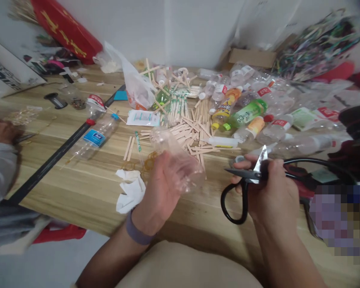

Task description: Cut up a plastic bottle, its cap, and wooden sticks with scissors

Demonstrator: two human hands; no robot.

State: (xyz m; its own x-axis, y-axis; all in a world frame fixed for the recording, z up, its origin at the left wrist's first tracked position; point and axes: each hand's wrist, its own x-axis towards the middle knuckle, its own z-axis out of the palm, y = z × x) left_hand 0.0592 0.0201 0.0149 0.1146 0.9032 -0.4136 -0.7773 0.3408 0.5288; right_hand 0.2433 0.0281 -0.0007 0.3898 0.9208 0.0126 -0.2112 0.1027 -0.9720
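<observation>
My left hand [159, 188] holds a clear piece of plastic bottle [184, 168] with its fingers behind it, over the front of the table. Through the clear wall I can partly see the fingers. In my right hand [273, 188] is a pair of scissors [253, 176] with black handles. Their blades are spread apart and point toward the bottle piece without touching it. Beneath and beyond the left hand lie loose wooden sticks [189, 132]. A crumpled white tissue [130, 190] lies beside my left wrist, near some yellow rubber bands [148, 162].
Many plastic bottles [247, 112] crowd the back right. A labelled bottle [94, 138] lies left, alongside a black strip [57, 158] crossing the table. A white packet [143, 118] lies behind the sticks. At the far left is another person's hand [0, 131].
</observation>
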